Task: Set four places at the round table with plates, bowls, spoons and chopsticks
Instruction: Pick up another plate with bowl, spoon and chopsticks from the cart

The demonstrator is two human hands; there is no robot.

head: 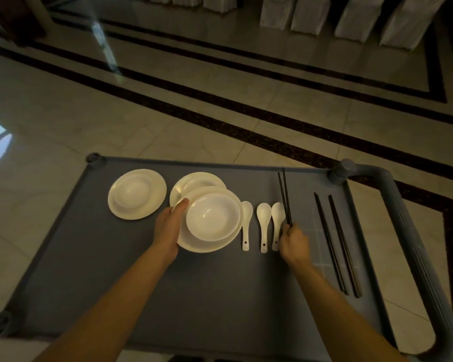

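Note:
My left hand [168, 228] grips the left rim of a white plate [207, 244] that carries a white bowl [213, 216], thumb on top of the rim. Behind it lies another plate with a bowl [191, 182], and further left a third plate with a bowl [137, 193]. My right hand [293, 240] pinches the near end of a pair of black chopsticks [285, 194] that point away from me. Three white spoons [246, 223] [263, 226] [277, 218] lie between my hands. Two more pairs of chopsticks [336, 244] lie to the right.
Everything sits on the grey top of a service cart [115, 270], its thick handle [413, 244] on the right. Beyond it is glossy tiled floor with dark stripes, and white-covered chairs [351, 14] stand at the far top right.

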